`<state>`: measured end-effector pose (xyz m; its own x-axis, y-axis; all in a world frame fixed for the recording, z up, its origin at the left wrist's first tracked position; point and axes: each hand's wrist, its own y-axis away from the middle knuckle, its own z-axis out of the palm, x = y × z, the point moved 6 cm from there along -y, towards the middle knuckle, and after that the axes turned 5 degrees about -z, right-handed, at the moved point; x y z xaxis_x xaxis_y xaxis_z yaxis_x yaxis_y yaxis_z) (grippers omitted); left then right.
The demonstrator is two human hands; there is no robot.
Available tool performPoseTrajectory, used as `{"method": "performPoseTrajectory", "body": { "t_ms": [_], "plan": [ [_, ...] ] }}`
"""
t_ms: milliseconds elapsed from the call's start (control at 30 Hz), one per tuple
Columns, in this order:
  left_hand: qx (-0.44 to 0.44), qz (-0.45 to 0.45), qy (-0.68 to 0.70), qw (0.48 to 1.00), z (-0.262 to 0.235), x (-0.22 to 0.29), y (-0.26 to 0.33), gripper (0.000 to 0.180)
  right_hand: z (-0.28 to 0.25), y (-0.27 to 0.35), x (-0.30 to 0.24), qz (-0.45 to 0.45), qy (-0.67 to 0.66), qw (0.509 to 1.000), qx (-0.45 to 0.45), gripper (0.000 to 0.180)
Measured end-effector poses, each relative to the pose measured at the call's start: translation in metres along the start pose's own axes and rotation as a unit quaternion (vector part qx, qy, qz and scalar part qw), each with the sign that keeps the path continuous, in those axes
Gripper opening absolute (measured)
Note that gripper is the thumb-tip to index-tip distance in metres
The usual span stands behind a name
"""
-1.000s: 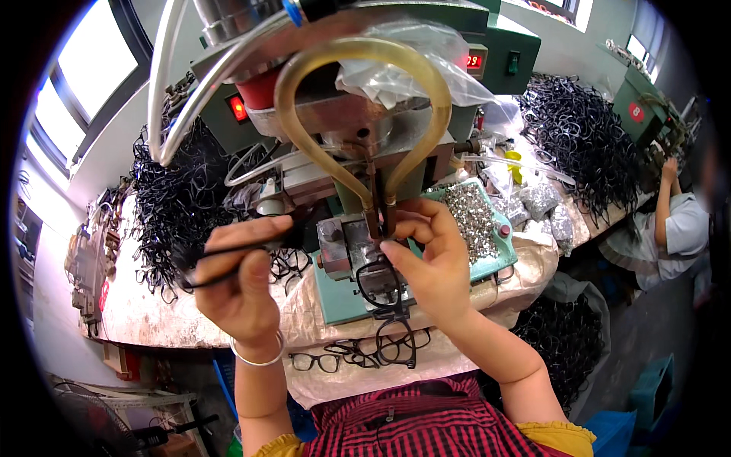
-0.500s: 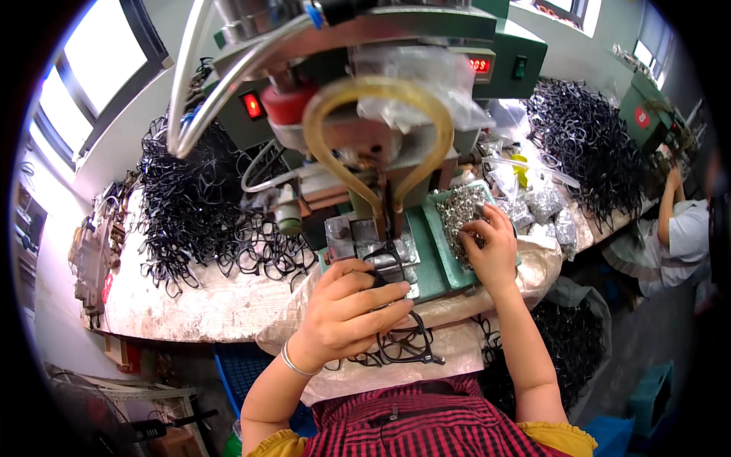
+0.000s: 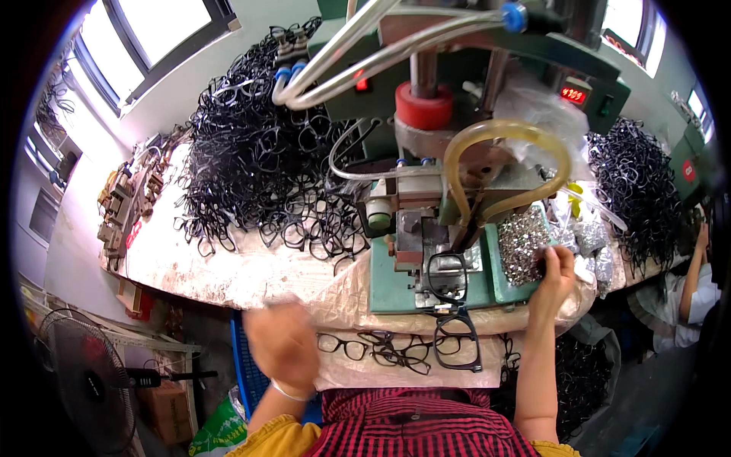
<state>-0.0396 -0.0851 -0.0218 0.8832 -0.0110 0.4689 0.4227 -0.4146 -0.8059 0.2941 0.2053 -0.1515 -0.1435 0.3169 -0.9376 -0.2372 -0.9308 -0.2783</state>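
A black eyeglass frame (image 3: pixel 478 352) sits at the press machine, one rim at the metal fixture (image 3: pixel 457 257) under the press head and the other hanging over the front edge. Neither hand touches it. My left hand (image 3: pixel 282 343) is off to the left over the bench edge, smeared by motion, so its fingers cannot be read. At the right rim of a green tray (image 3: pixel 499 266) of small shiny metal parts (image 3: pixel 524 240), my right hand (image 3: pixel 560 273) has its fingers drawn together. A small dark spot shows at its fingertips; what they hold is unclear.
Several black frames (image 3: pixel 381 350) lie on the cloth before me. A big heap of frames (image 3: pixel 251 145) stands at left, another (image 3: pixel 628 183) at right beside plastic bags (image 3: pixel 590 236). A fan (image 3: pixel 84 373) is at lower left. Another person's arm (image 3: pixel 697 266) shows far right.
My left hand has let go of the eyeglass frame and swung left, while the frame stays at the machine. My right hand has moved from over the metal parts to the tray's rim. The view has shifted.
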Motion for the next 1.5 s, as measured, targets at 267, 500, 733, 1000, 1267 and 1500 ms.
{"method": "performPoseTrajectory", "body": {
  "t_ms": [267, 500, 733, 1000, 1267, 1500],
  "plan": [
    [-0.115, -0.043, -0.320, 0.939, 0.102, -0.176, -0.077, 0.021, 0.078, -0.005, -0.023, -0.043, 0.005, 0.995, -0.095, 0.011],
    [-0.185, -0.128, -0.253, 0.941, 0.104, -0.215, 0.010, 0.014, -0.011, 0.019, -0.053, -0.137, 0.299, 0.942, -0.064, 0.012],
    [-0.085, -0.195, -0.064, 0.975, 0.062, -0.166, -0.031, 0.015, 0.012, 0.037, -0.091, -0.141, 0.228, 0.954, -0.136, 0.015],
    [-0.047, -0.377, 0.197, 0.904, 0.086, -0.159, 0.013, 0.029, 0.134, 0.042, -0.094, -0.101, 0.023, 0.964, -0.245, 0.021],
    [0.004, -0.110, 0.352, 0.929, 0.066, -0.015, -0.051, 0.008, 0.139, 0.053, -0.091, 0.014, -0.114, 0.963, -0.245, 0.045],
    [-0.045, 0.014, 0.434, 0.899, 0.077, 0.052, -0.098, 0.008, 0.135, 0.069, -0.123, 0.042, -0.103, 0.954, -0.279, 0.052]
  ]
}}
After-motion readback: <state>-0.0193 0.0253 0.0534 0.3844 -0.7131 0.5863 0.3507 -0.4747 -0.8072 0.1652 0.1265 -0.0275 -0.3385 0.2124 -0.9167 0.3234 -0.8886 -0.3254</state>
